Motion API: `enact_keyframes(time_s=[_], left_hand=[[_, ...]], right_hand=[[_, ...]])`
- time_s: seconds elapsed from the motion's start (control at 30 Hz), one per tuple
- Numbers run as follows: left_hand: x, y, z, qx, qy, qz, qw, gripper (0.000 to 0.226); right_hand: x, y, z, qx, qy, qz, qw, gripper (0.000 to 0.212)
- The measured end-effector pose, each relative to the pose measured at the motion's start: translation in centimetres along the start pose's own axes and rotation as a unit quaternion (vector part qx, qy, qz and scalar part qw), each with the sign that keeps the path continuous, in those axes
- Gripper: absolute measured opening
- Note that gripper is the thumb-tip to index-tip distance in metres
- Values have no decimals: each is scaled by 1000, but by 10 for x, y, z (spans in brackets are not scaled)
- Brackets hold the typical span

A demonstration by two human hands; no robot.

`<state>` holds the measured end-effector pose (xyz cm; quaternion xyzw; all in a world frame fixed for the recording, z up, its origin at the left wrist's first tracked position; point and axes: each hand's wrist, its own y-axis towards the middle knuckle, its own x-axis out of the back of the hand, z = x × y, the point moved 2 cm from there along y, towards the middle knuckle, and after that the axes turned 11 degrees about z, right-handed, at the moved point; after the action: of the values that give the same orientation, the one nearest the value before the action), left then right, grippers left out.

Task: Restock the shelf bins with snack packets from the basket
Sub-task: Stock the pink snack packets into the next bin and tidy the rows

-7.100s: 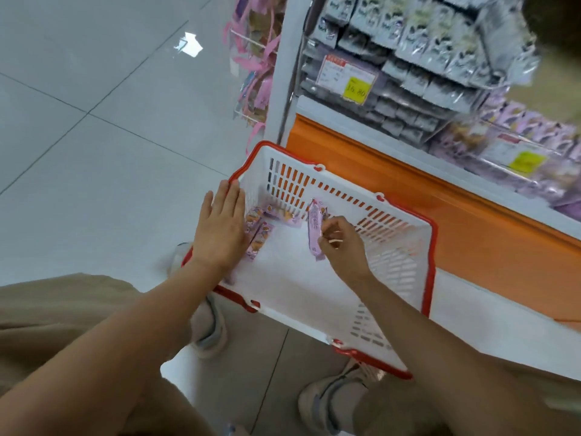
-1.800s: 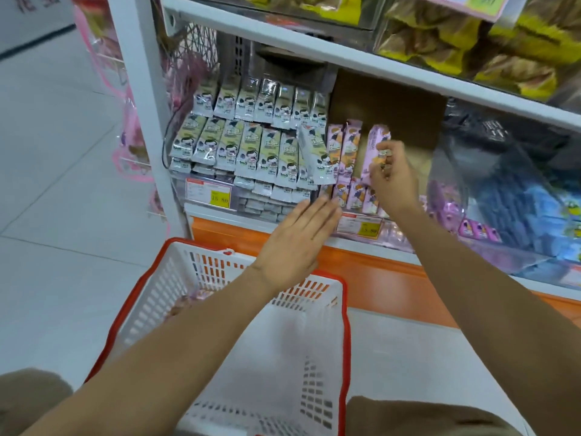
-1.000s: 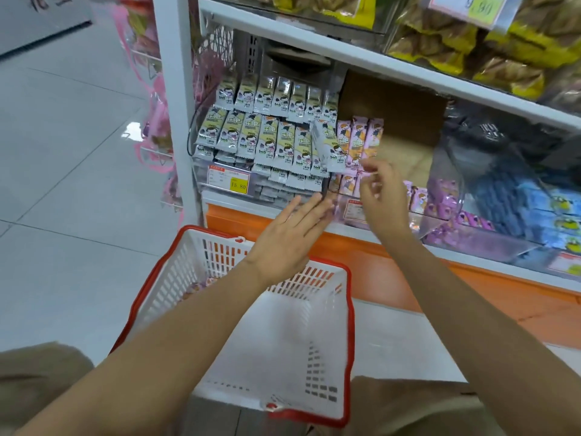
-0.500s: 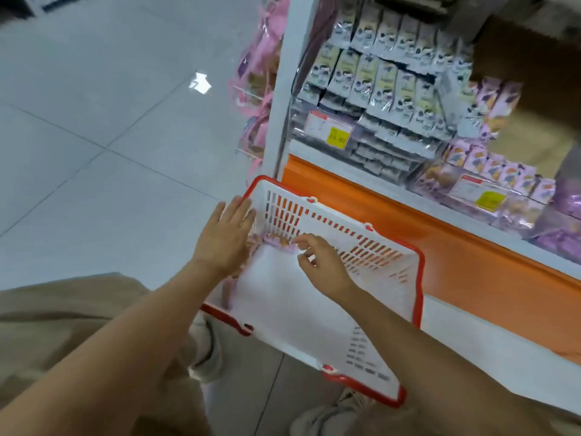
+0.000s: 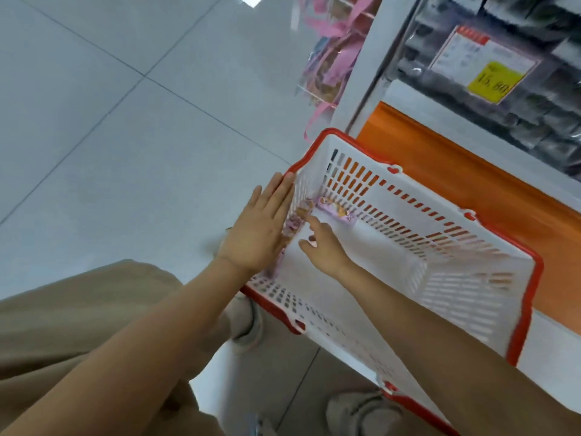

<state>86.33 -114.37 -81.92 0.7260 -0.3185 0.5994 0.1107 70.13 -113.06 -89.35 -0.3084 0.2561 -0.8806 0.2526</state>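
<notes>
**In the basket's far corner, the next pick is being lined up**

On the tiled floor (image 5: 125, 152), just beside the shelf's orange base, sits the white, red-rimmed basket (image 5: 531, 309). The few snack packets (image 5: 334, 210) left in it, purple and orange, are bunched in its far left corner and along its left wall; the remainder of its bottom shows bare white. The left hand (image 5: 261, 228) lies flat with fingers straight and together along the basket's left rim, holding nothing; it appears to steady the basket. The right hand (image 5: 325, 247) is down inside the basket, fingers loosely spread and stretched toward the packets, with nothing in its grasp that can be seen.

The step in hand looks like fetching another packet, the reach made but the grip not yet closed. The next move calls for pinching one packet free of the bunch, probably the nearest by the fingertips, then carrying it up to the shelf bins (image 5: 534, 121), which sit blurred at upper right behind a yellow price label (image 5: 490, 81).
</notes>
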Motion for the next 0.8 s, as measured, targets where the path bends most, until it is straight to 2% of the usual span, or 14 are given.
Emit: enact_keyframes(time_s=[0.1, 0.23, 0.33, 0.4, 0.7, 0.8], left_hand=[[-6, 2, 2, 16, 30, 20, 999, 71], [-5, 4, 2, 19, 4, 19, 1000, 75], [-4, 3, 1, 12, -10, 17, 1000, 67], [-2, 2, 0, 12, -12, 12, 1000, 68], [-6, 3, 0, 11, -9, -4, 1000, 66], [-7, 4, 0, 14, -3, 0, 1000, 67]], right_hand=[[-6, 25, 4, -1, 12, 2, 1000, 60], [-13, 37, -6, -44, -4, 5, 999, 60], [-11, 35, -12, -51, -67, -56, 995, 43], [-8, 36, -15, -53, -64, -98, 992, 29], [-3, 39, -22, -55, -80, -125, 987, 13], [-3, 25, -30, -49, -76, -119, 989, 14]])
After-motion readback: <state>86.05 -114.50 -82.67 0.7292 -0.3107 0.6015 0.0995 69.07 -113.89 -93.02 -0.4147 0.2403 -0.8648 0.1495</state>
